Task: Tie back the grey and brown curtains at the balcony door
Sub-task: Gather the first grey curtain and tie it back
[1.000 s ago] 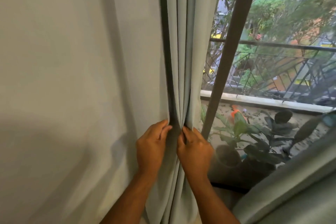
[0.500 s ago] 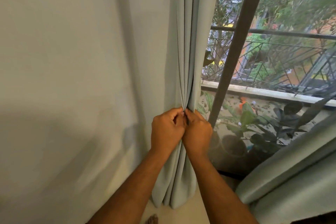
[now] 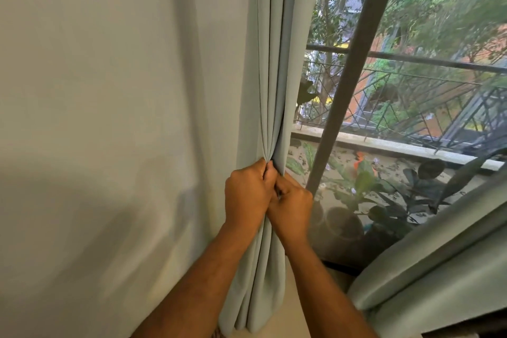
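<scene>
A pale grey curtain [image 3: 274, 63] hangs in gathered folds beside the wall, left of the balcony door. My left hand [image 3: 247, 195] and my right hand [image 3: 292, 208] meet at the middle of the bundle, fingers curled, squeezing the folds together. Whether a tie-back is between my fingers is hidden by my hands. A second grey curtain [image 3: 439, 269] slants across the lower right corner. No brown curtain shows.
A plain wall [image 3: 109, 118] fills the left. The dark door frame bar [image 3: 348, 85] stands just right of my hands. Behind the glass are potted plants [image 3: 370, 186], a balcony ledge and a metal railing [image 3: 425, 68]. Pale floor shows below the curtain.
My two hands have come together around the curtain, from apart on either side to touching, and the folds are now bunched tight. The view has shifted slightly.
</scene>
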